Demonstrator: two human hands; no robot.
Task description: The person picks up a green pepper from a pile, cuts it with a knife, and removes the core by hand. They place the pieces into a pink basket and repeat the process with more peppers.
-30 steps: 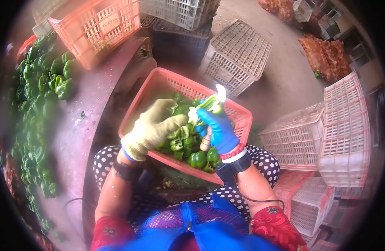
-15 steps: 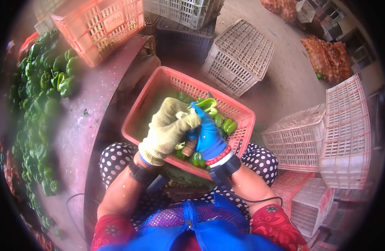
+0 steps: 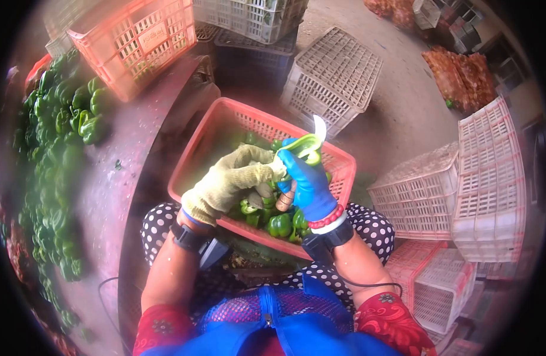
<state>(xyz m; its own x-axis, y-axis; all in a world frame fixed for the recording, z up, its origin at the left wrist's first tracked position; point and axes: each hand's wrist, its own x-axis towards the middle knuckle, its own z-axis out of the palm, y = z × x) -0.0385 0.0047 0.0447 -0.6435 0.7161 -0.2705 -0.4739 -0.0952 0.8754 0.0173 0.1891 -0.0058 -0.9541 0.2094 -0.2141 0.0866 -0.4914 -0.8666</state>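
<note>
My right hand (image 3: 311, 187), in a blue glove, is closed around a knife. The knife's wooden handle (image 3: 285, 200) sticks out below the fist and its curved blade (image 3: 320, 127) points away from me. A cut piece of green pepper (image 3: 304, 144) lies against the blade, beside my right thumb. My left hand (image 3: 225, 184), in a cream knitted glove, pinches a pale pepper core (image 3: 277, 168) touching the right fingertips. Both hands are above a red plastic crate (image 3: 192, 142). Green peppers (image 3: 280, 225) lie in it, partly hidden by the hands.
To the left, a table (image 3: 106, 219) bears a long heap of green peppers (image 3: 53, 196) and an orange crate (image 3: 136, 47). A grey-white crate (image 3: 335, 77) stands ahead. More crates (image 3: 489, 184) are stacked at right. Filled mesh sacks (image 3: 460, 77) lie farther off.
Both hands have shifted slightly apart, the left toward the left and the right toward the right. The knife blade now shows above the pepper piece, and more peppers are visible below the hands.
</note>
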